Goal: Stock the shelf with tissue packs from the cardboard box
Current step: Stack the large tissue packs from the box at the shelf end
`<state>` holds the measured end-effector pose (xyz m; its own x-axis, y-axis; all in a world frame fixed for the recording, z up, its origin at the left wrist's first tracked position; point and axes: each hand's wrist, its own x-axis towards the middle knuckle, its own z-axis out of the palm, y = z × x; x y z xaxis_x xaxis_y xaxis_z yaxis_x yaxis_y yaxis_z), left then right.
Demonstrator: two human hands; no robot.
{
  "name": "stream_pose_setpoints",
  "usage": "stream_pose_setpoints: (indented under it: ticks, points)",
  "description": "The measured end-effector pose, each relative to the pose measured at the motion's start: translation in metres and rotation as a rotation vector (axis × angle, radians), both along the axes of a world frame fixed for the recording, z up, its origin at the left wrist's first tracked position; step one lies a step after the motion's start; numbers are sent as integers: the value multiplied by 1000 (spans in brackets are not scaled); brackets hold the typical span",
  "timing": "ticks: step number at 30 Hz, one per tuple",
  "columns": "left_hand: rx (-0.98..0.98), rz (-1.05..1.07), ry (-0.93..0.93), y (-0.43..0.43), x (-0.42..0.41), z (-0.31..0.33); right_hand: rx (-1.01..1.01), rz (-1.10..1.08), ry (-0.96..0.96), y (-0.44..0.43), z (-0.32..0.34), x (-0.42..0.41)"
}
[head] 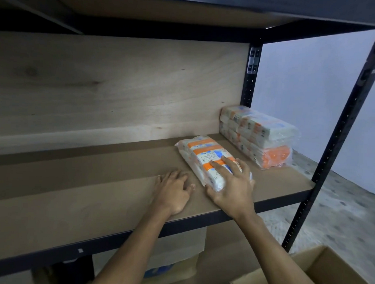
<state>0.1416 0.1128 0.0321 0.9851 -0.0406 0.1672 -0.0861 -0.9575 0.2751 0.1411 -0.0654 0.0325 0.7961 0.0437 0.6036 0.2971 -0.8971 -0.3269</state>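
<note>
A brown shelf board (95,202) in a dark metal rack carries a flat tissue pack (203,155) lying near its front edge, at the board's 3 o'clock side, and a stack of tissue packs (257,135) at 2 o'clock, in the back right corner.

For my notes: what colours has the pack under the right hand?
White with orange bands, blue spots; head view.

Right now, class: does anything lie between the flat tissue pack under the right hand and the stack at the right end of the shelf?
Nothing visible does. The flat tissue pack lies under the right hand, and only bare shelf separates it from the stack. The left hand rests on the board on the pack's other side, away from that path.
</note>
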Motion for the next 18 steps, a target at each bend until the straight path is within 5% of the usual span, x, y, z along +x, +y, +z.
stream_pose_setpoints:
  ticks: [18]
  points:
    - [3, -6, 5, 1, -1, 2, 241, 83, -128, -19, 37, -1]
